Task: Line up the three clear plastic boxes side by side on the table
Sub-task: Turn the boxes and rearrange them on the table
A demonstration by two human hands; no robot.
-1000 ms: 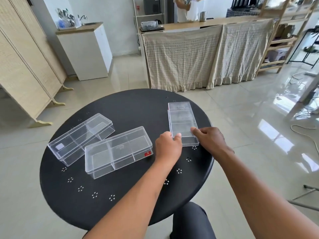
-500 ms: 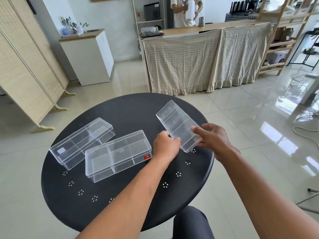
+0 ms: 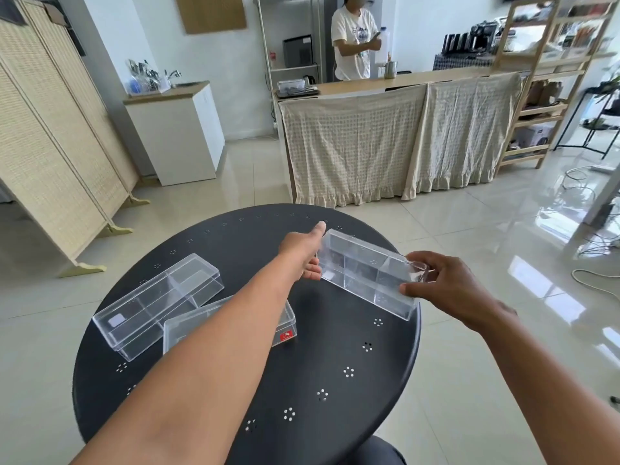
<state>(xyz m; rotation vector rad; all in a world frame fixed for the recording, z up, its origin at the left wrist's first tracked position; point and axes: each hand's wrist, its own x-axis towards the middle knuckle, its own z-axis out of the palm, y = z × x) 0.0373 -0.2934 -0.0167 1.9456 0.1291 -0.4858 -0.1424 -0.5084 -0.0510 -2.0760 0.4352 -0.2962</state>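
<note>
Three clear plastic boxes are over a round black table (image 3: 302, 380). One box (image 3: 365, 268) is lifted and tilted above the table's far right, held at both ends. My left hand (image 3: 303, 251) grips its far-left end, thumb up along the edge. My right hand (image 3: 446, 283) pinches its near-right end. A second box (image 3: 151, 302) lies diagonally at the table's left. The third box (image 3: 285, 325), with a red label, lies beside it and is mostly hidden under my left forearm.
A curtain-fronted counter (image 3: 385, 146) stands beyond the table, with a person (image 3: 354, 41) behind it. A folding screen (image 3: 50, 156) is at the left, a white cabinet (image 3: 177, 135) behind it, wooden shelves (image 3: 543, 82) at the right. Cables lie on the tiled floor at right.
The box went from lying flat near the table's right edge to being lifted and turned crosswise. My left hand moved to its far end. The head camera tilted up.
</note>
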